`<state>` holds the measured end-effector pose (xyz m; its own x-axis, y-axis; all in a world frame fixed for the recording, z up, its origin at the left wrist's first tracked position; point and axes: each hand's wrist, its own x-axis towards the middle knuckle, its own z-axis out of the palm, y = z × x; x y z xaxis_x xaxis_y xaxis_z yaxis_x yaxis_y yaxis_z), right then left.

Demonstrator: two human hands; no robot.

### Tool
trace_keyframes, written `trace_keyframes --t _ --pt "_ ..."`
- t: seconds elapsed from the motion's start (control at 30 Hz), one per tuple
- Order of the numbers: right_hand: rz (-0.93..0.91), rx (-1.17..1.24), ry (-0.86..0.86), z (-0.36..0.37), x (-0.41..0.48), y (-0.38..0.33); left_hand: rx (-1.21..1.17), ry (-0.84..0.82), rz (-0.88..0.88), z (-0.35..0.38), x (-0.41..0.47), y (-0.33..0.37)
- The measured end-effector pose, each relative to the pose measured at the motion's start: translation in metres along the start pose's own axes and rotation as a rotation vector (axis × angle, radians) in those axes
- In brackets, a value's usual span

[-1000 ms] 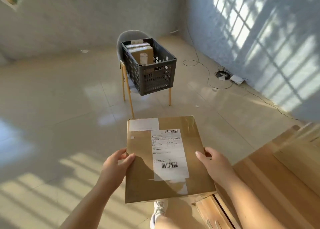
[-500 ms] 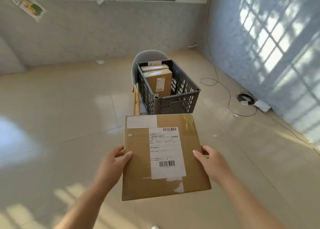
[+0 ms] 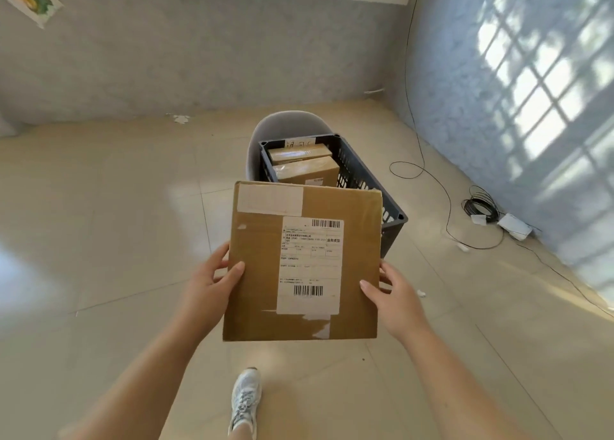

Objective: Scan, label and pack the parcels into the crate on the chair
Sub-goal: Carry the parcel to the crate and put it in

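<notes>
A flat, square brown cardboard parcel is held in the air in front of the person, its broad face turned up and its far edge hiding the near end of the crate. The left hand grips the left edge, thumb flat on the top face and fingers curled beneath; the right hand grips the right edge the same way, thumb on top and fingers wrapped round the side. The cardboard is matt and a little creased at the far right corner. A white rectangular paper shipping label with two barcodes covers the middle of the face, a plain pale patch sits at the far left corner, and torn white scraps cling below the label. The dark grey plastic crate, with slotted lattice walls, stands on a pale grey chair with a rounded shell back. Inside it two brown cardboard boxes stand side by side against the far wall, glossy tape on their tops. The floor is smooth, glossy beige tile; a white mesh sneaker is planted on it below the parcel. A thin black cable coil lies near the rough blue-grey wall.
</notes>
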<state>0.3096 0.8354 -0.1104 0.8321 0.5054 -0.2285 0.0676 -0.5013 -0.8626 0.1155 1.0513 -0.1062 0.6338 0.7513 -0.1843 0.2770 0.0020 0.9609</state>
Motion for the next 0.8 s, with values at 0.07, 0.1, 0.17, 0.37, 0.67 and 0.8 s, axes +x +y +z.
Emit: trace_keyframes --t 0.07,0.1,0.17,0.37,0.67,0.8 --pt "0.021 0.035 0.024 0.008 0.030 -0.011 0.020 -0.042 0.020 0.000 0.045 0.012" --pt "0.038 0.044 0.043 0.012 0.045 -0.016 0.036 -0.065 0.030 0.001 0.069 0.018" --pt "0.073 0.048 0.089 0.019 0.071 -0.027 0.079 -0.105 0.039 0.002 0.114 0.030" --pt "0.225 0.048 0.221 0.031 0.133 -0.046 0.291 -0.170 0.048 0.015 0.230 0.063" --pt "0.424 -0.118 0.166 0.031 0.204 -0.039 0.623 -0.398 0.013 0.066 0.360 0.080" --pt "0.506 -0.227 0.134 0.023 0.243 -0.039 0.733 -0.468 0.033 0.098 0.413 0.075"
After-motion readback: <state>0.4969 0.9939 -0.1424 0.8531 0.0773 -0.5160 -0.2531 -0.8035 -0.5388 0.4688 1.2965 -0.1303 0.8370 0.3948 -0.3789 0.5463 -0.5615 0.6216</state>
